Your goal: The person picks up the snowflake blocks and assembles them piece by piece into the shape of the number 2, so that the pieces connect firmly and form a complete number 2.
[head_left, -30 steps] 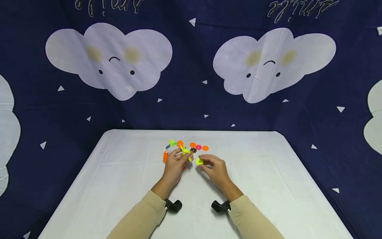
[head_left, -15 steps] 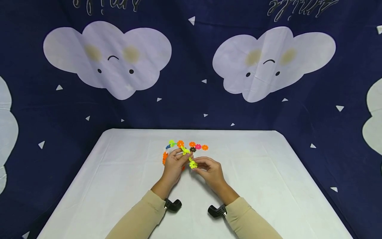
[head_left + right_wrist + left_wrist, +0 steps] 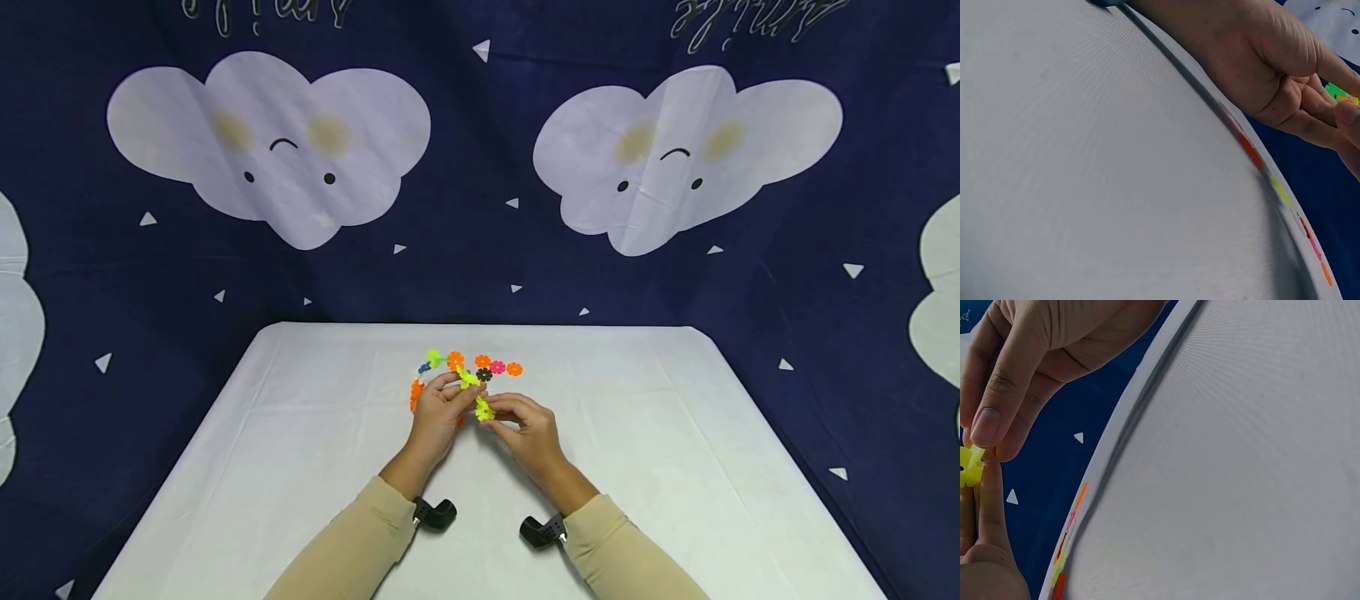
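Note:
In the head view my left hand (image 3: 435, 412) pinches a run of yellow snowflake discs (image 3: 468, 379) between thumb and fingers. My right hand (image 3: 531, 425) pinches a yellow snowflake disc (image 3: 485, 411) by its edge, and this disc meets the lower end of the yellow run. An arc of discs curves behind the left hand: an orange disc (image 3: 455, 360), a yellow-green one (image 3: 432, 358), a blue one (image 3: 424, 367) and an orange one (image 3: 416, 394). Left fingers hide part of this arc. The left wrist view shows yellow plastic (image 3: 969, 467) at its left edge, between fingertips.
Beyond the hands on the white table (image 3: 645, 467) lie an orange disc (image 3: 482, 362), a pink disc (image 3: 497, 367), another orange disc (image 3: 514, 369) and a dark brown disc (image 3: 483, 375). A dark blue cloud-print cloth (image 3: 480, 275) hangs behind the table's far edge.
My right hand has moved left and slightly nearer the body, bringing its yellow disc against the lower end of the yellow run. The left hand has hardly moved.

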{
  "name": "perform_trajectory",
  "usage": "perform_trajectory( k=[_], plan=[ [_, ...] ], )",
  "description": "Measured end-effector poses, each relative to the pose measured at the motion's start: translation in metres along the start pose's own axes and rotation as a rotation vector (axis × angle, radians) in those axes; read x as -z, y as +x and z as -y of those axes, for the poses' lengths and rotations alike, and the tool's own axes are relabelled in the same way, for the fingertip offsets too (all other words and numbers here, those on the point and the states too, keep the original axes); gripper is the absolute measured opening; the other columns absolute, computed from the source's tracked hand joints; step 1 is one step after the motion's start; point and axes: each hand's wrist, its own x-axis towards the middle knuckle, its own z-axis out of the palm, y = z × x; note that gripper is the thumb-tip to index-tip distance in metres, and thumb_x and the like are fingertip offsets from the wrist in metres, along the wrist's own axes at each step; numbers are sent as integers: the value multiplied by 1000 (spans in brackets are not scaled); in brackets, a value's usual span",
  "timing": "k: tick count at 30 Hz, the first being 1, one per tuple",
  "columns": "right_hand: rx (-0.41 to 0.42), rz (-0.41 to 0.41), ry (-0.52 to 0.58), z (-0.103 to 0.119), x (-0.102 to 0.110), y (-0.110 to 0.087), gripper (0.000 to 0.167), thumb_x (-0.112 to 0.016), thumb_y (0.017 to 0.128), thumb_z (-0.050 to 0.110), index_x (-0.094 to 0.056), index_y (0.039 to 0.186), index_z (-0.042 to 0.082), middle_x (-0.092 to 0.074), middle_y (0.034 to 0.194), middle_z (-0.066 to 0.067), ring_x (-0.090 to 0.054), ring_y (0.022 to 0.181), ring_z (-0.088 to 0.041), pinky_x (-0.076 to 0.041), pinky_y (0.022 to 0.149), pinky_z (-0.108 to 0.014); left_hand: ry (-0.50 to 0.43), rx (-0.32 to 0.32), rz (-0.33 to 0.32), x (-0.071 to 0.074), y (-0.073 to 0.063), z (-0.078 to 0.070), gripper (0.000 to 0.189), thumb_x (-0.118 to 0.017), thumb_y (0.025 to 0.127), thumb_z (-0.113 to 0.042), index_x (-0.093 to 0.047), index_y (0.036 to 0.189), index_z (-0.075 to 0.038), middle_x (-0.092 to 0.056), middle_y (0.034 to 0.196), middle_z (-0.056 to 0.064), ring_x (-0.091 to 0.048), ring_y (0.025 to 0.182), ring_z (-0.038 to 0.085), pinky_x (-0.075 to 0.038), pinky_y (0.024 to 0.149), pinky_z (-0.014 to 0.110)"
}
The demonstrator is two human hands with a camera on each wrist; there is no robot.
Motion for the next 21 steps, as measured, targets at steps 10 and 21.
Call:
perform_trajectory(
  k=[10, 21],
  plan=[
    [71, -8, -134, 3, 1, 1, 37, -91, 70, -16, -77, 102, -6, -76, 105, -19, -75, 91, -34, -61, 81, -29, 47, 35, 37, 0, 0, -1, 47, -75, 99, -3, -48, 135, 12, -76, 106, 22, -76, 89, 20, -60, 74, 26],
    [155, -54, -183, 0, -1, 1, 39, -94, 62, -16, -77, 96, -5, -76, 101, -19, -75, 89, -36, -60, 81, -27, -44, 65, 85, -2, -4, -3, 54, -72, 98, 5, -42, 141, 19, -69, 122, 30, -71, 113, 28, -58, 91, 33]
  ],
)
